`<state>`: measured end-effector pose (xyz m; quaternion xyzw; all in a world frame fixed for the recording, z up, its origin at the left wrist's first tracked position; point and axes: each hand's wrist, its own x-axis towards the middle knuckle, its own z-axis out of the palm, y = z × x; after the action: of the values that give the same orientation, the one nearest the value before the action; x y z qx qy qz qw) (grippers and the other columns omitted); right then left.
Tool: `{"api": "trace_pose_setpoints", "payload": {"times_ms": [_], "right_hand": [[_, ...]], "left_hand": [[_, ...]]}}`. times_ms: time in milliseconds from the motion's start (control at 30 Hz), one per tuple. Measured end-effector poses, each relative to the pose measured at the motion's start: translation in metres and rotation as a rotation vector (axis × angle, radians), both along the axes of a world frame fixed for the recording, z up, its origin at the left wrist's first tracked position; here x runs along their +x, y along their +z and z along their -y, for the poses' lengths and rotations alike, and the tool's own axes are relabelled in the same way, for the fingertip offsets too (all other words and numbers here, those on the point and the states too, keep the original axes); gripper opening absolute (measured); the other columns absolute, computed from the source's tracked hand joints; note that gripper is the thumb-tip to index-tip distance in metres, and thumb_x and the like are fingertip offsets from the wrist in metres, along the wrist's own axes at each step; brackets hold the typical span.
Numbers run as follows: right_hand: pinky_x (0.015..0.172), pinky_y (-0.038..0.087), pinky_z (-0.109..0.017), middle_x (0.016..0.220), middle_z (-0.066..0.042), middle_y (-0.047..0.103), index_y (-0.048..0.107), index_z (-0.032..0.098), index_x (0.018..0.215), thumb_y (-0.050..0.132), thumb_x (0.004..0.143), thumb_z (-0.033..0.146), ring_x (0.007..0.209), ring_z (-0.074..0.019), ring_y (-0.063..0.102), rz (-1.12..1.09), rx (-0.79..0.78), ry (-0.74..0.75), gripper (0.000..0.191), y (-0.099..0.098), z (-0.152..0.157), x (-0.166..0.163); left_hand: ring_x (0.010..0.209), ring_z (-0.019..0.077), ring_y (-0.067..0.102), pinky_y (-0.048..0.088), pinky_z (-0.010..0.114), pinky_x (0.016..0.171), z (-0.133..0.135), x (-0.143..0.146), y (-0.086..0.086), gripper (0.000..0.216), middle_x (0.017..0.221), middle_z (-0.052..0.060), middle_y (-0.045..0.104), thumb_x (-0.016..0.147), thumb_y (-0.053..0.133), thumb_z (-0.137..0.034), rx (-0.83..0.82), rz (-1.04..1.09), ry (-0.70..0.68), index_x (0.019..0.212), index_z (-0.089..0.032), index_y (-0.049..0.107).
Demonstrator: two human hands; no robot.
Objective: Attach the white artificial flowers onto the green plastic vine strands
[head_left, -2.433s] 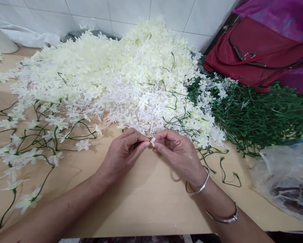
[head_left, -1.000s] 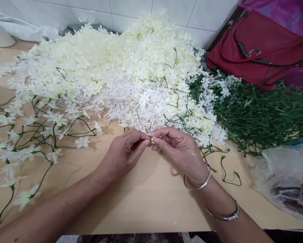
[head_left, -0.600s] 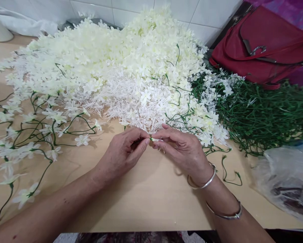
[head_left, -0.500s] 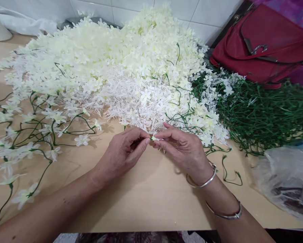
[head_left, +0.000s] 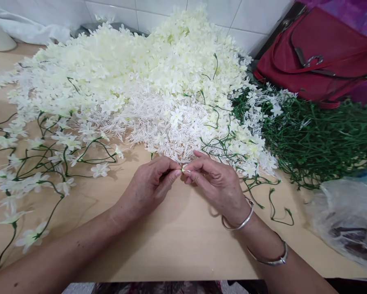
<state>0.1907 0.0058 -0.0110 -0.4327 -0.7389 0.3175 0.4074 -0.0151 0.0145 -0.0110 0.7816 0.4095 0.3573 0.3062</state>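
Observation:
Between my fingertips, low over the table's middle, is a small artificial flower (head_left: 185, 168), pale yellow-white and mostly covered by my fingers. My left hand (head_left: 154, 179) is closed in a pinch at the flower's left end; a green stem tip showed there a moment earlier. My right hand (head_left: 215, 179) pinches the pale petals from the other side, thumb against forefinger. Just beyond both hands lie loose white stamens (head_left: 165, 118) and a big heap of cream flower heads (head_left: 125, 61). Flowers on green stems (head_left: 63, 157) are spread out left of my left hand.
A thick pile of green plastic stems (head_left: 324, 139) lies at the right, below a red handbag (head_left: 318, 57). One loose stem (head_left: 274, 210) is near my right wrist. A clear plastic bag (head_left: 345, 216) sits at the right edge. White tiles (head_left: 162, 10) back the table (head_left: 171, 245).
My right hand has moved slightly left, closer to the left fingertips, and the flower now shows less between them. My left hand has hardly moved.

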Motion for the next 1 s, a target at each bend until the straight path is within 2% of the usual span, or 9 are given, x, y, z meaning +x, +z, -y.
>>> {"api": "trace_pose_setpoints", "payload": {"times_ms": [133,367,667,733,800,867,933,1000], "right_hand": [[0.128,0.037,-0.049,0.071,0.008,0.070,0.068,0.024,0.091,0.064,0.100,0.015,0.061,-0.0085,0.064,0.021,0.033,-0.008,0.013,0.004,0.003,-0.002],[0.128,0.036,-0.051,0.070,0.008,0.070,0.066,0.024,0.085,0.064,0.098,0.014,0.058,-0.0082,0.062,0.013,-0.014,-0.047,0.017,0.008,0.004,-0.006],[0.129,0.032,-0.052,0.066,0.010,0.066,0.065,0.024,0.085,0.064,0.098,0.014,0.055,-0.0073,0.057,-0.067,-0.055,-0.026,0.016,-0.004,0.001,-0.009],[0.123,0.040,-0.049,0.067,0.009,0.066,0.067,0.024,0.087,0.065,0.099,0.017,0.057,-0.0081,0.058,-0.101,-0.089,-0.015,0.014,-0.006,0.000,-0.008],[0.103,0.055,-0.040,0.072,0.006,0.068,0.069,0.024,0.091,0.066,0.099,0.020,0.063,-0.0100,0.062,-0.166,-0.134,-0.013,0.010,-0.005,0.000,-0.006],[0.082,0.059,-0.031,0.083,0.002,0.071,0.072,0.025,0.099,0.071,0.096,0.024,0.075,-0.0125,0.068,-0.212,-0.139,-0.058,0.003,-0.002,0.000,-0.004],[0.078,0.058,-0.029,0.094,0.000,0.074,0.072,0.026,0.110,0.076,0.093,0.026,0.085,-0.0144,0.071,-0.219,-0.104,-0.137,0.017,0.001,0.000,-0.001],[0.080,0.059,-0.030,0.098,-0.002,0.075,0.071,0.025,0.114,0.073,0.095,0.028,0.088,-0.0156,0.072,-0.221,-0.089,-0.202,0.020,0.002,-0.001,0.001]], "left_hand": [[0.062,0.0090,0.055,0.041,0.020,0.060,0.001,-0.001,-0.001,0.012,0.067,-0.005,0.057,0.101,0.061,-0.017,-0.013,0.033,-0.005,0.092,-0.017,0.067],[0.062,0.0083,0.058,0.042,0.019,0.060,0.001,0.001,0.002,0.012,0.069,-0.005,0.060,0.101,0.062,-0.017,-0.018,0.024,0.007,0.090,-0.018,0.067],[0.059,0.0086,0.057,0.042,0.019,0.059,0.001,0.001,0.000,0.015,0.064,-0.006,0.063,0.099,0.063,-0.016,-0.016,-0.002,0.021,0.086,-0.018,0.066],[0.060,0.0087,0.058,0.043,0.019,0.059,0.001,0.002,0.001,0.015,0.065,-0.006,0.063,0.100,0.062,-0.017,-0.043,0.014,0.008,0.086,-0.019,0.068],[0.061,0.0089,0.060,0.045,0.020,0.060,0.001,0.003,0.001,0.014,0.067,-0.005,0.064,0.101,0.060,-0.018,-0.088,0.054,-0.001,0.089,-0.019,0.068],[0.064,0.0099,0.064,0.048,0.021,0.063,0.002,0.004,0.000,0.011,0.072,-0.004,0.067,0.103,0.058,-0.020,-0.099,0.114,0.012,0.098,-0.020,0.068],[0.071,0.0117,0.068,0.052,0.024,0.068,0.003,0.002,-0.002,0.010,0.078,-0.002,0.070,0.104,0.058,-0.021,-0.066,0.178,0.040,0.107,-0.020,0.067],[0.079,0.0133,0.071,0.055,0.026,0.075,0.002,0.001,-0.003,0.012,0.086,0.000,0.074,0.104,0.059,-0.021,-0.017,0.207,0.070,0.113,-0.022,0.066]]}}
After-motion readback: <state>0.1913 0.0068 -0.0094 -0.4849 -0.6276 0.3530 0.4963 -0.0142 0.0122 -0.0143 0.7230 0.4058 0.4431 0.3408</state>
